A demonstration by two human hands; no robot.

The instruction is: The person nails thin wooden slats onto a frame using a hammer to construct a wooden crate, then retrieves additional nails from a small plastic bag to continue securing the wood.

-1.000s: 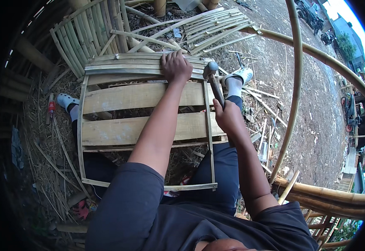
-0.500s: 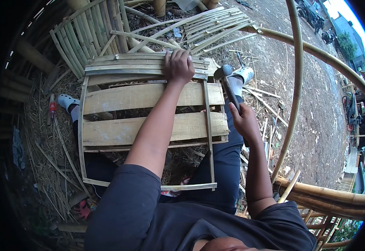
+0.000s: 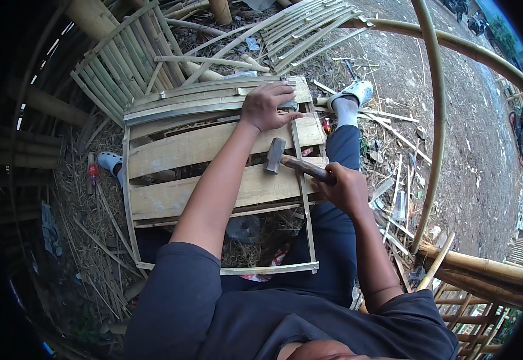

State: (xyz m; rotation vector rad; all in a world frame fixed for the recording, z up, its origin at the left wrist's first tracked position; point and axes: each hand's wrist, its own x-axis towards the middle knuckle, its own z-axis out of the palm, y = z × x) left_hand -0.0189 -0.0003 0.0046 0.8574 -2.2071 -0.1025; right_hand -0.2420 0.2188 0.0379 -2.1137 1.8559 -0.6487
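My left hand (image 3: 267, 107) lies across the split-bamboo slats (image 3: 186, 102) at the far end of a small wooden frame, near their right end. Its fingers stretch to the right over the slats, with the thumb spread apart below them. In my right hand (image 3: 346, 189) is a hammer (image 3: 304, 168), gripped by its wooden handle. The metal head points left, above the frame's thin right-hand upright (image 3: 304, 207) and the pale boards. Two wide boards (image 3: 213, 195) cross the frame, which rests over my legs.
A bamboo slat panel (image 3: 114, 69) leans at the far left, with another slatted piece (image 3: 309, 36) beyond the frame. A curved bamboo pole (image 3: 435, 120) rises at right. Loose strips and straw litter the ground. A bottle with a red label (image 3: 92, 173) lies left.
My right hand has drawn the hammer down and left, its head now over the boards. My left hand has shifted right along the slats and its thumb has spread. The view has moved slightly.
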